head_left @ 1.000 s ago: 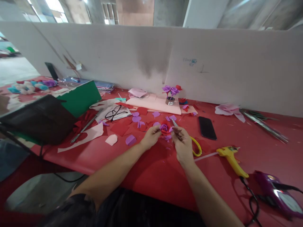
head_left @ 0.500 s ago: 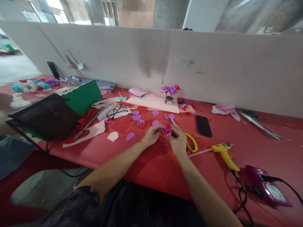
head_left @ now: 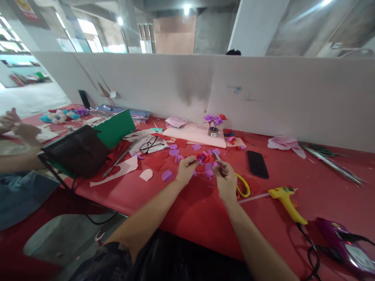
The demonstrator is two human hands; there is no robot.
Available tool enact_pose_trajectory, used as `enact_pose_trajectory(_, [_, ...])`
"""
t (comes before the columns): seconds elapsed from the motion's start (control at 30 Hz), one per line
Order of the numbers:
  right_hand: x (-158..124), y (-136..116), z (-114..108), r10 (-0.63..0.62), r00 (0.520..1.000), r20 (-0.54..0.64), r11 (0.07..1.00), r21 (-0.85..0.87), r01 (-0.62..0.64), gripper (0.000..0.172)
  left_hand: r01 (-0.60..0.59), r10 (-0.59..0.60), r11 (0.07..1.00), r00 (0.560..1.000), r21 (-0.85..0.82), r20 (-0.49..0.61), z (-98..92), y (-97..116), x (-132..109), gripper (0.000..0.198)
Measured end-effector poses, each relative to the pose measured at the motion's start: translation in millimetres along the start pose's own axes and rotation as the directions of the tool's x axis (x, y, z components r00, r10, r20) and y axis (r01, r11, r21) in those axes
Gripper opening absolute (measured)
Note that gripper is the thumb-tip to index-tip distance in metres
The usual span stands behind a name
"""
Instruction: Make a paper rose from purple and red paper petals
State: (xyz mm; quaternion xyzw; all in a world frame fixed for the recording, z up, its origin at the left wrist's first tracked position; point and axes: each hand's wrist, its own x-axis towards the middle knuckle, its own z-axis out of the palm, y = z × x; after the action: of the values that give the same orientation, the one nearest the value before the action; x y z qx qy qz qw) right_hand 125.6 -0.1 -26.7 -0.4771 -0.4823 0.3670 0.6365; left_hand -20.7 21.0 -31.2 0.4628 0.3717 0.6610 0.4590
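A paper rose (head_left: pixel 203 157) with a purple centre and red outer petals is pinched at its left side by my left hand (head_left: pixel 186 170). My right hand (head_left: pixel 226 180) is just right of the rose, apart from it, with its fingers drawn together; what they hold, if anything, I cannot make out. Scissors with yellow handles (head_left: pixel 243 186) lie on the table, partly hidden by my right hand. Loose purple petals (head_left: pixel 209 170) lie below the rose between my hands. More cut petals (head_left: pixel 167 175) are scattered to the left.
A yellow glue gun (head_left: pixel 285 199), a phone (head_left: pixel 258 164) and a purple device (head_left: pixel 347 246) lie to the right. Finished flowers (head_left: pixel 215 119) stand in a tape roll (head_left: pixel 213 132) behind. Glasses (head_left: pixel 152 144) and a dark bag (head_left: pixel 79 152) are leftward. Another person's hands (head_left: pixel 20 128) are at far left.
My right hand has come away from the rose, leaving a gap. My left hand has shifted the rose slightly left and away from me. The camera has tilted up.
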Motion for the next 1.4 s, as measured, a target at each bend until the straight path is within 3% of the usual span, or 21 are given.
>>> enact_pose_trajectory(0.33, [19,-14,-14,0.070,0.962,-0.265,0.988,0.149,-0.031,0.048,-0.050,0.050,0.999,0.996,0.006,-0.076,-14.5,2,10,0.017])
enact_pose_trajectory(0.57, [31,-2,-25,0.050,0.956,-0.289,0.999,0.007,-0.050,0.044,-0.024,0.017,0.999,0.982,-0.033,-0.187,-26.7,10,21,0.015])
enact_pose_trajectory(0.7, [28,8,-25,-0.023,0.984,-0.178,0.978,-0.207,-0.015,0.032,-0.061,0.033,0.994,0.953,-0.087,-0.302,-47.5,22,34,0.013])
enact_pose_trajectory(0.87, [21,8,-23,-0.113,0.993,0.016,0.874,-0.474,0.107,0.022,-0.153,0.066,0.968,0.922,-0.200,-0.382,-70.4,28,47,0.015])
enact_pose_trajectory(0.97, [16,3,-22,-0.173,0.980,0.103,0.808,-0.554,0.201,0.023,-0.153,0.086,0.970,0.942,-0.189,-0.324,-69.6,28,47,0.018])
enact_pose_trajectory(1.07, [10,-2,-15,-0.204,0.939,0.278,0.688,-0.641,0.339,0.025,-0.123,0.103,0.987,0.978,-0.104,-0.182,-60.7,28,42,0.020])
enact_pose_trajectory(1.17, [3,-6,2,-0.135,0.862,0.488,0.532,-0.699,0.479,0.026,-0.080,0.077,0.995,0.996,-0.068,-0.041,-54.5,27,38,0.020])
enact_pose_trajectory(1.23, [2,-9,17,-0.026,0.832,0.554,0.444,-0.739,0.506,0.025,-0.068,0.067,0.995,0.998,-0.068,-0.013,-56.4,28,39,0.017])
enact_pose_trajectory(1.3, [3,-11,32,0.071,0.815,0.575,0.365,-0.776,0.515,0.027,-0.098,0.091,0.991,0.993,-0.095,-0.081,-63.3,31,42,0.013])
enact_pose_trajectory(1.4, [9,-11,49,0.112,0.808,0.579,0.327,-0.789,0.520,0.031,-0.181,0.130,0.965,0.958,-0.190,-0.254,-77.8,38,49,0.009])
